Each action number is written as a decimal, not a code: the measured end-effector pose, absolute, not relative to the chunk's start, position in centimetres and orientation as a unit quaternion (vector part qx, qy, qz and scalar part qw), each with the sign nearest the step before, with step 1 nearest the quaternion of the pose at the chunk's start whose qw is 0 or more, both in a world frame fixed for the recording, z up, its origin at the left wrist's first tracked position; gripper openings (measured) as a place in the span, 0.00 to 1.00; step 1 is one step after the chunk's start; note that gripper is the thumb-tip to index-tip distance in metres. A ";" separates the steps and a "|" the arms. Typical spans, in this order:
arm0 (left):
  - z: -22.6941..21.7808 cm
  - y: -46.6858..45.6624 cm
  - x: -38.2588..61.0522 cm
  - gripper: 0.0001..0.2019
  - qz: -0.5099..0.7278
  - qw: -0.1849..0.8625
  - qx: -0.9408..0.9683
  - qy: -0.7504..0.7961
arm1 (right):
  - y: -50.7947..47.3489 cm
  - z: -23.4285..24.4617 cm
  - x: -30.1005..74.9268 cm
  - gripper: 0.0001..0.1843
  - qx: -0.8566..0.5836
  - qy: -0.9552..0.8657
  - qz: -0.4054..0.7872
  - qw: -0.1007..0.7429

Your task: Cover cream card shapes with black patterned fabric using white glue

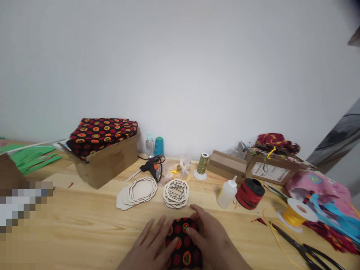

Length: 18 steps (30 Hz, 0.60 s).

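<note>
Black fabric with red and orange round motifs [187,257] lies at the bottom middle of the head view, between my two hands. My left hand [154,240] rests along its left side, fingers stretched out and thumb on the cloth. From the right, my right hand [209,236] holds the fabric's edge, its thumb on top and its fingers curved around the side. The lower end of the fabric is cut off by the frame. Just beyond my hands are a stack of wooden lattice pieces [176,194] and several pale wooden plates and frames [137,193].
A cardboard box [112,165] holds matching fabric at the left. Behind stand a glue gun [152,168], a green spool [202,165] and a glue bottle [227,193]. To the right lie red ribbon [250,195], a yellow cord spool [295,215] and black scissors [303,249].
</note>
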<state>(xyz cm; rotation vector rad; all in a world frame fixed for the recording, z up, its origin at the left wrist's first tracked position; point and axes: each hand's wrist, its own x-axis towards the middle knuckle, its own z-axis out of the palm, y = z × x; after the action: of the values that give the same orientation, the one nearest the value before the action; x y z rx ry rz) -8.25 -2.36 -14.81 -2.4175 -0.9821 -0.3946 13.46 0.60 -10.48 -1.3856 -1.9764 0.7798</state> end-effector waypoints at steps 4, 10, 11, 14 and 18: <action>-15.5 -2.3 -8.5 0.31 -0.183 0.241 -0.887 -0.348 | 1.3 -9.9 12.9 0.27 -0.521 -0.657 0.407 0.363; -11.2 -2.1 -8.0 0.38 -0.370 -0.059 -0.798 -0.472 | 1.1 -7.6 12.0 0.25 -0.402 -0.455 0.635 0.477; -9.7 -1.8 -7.6 0.38 -0.388 -0.087 -0.768 -0.503 | 1.1 -7.0 11.8 0.25 -0.381 -0.450 0.641 0.491; -5.7 0.2 -6.1 0.25 -0.494 -0.438 -0.565 -0.495 | 1.8 -5.4 11.2 0.24 -0.327 -0.463 0.617 0.546; -3.2 3.3 -4.3 0.08 -0.514 -0.500 -0.500 -0.486 | 3.9 -4.5 10.5 0.26 -0.276 -0.475 0.572 0.609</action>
<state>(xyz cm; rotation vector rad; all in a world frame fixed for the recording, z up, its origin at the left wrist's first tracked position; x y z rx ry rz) -4.33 3.31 -3.18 -2.4190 -2.3492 -2.4846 10.52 3.85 -4.50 -0.6365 -1.0984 1.3222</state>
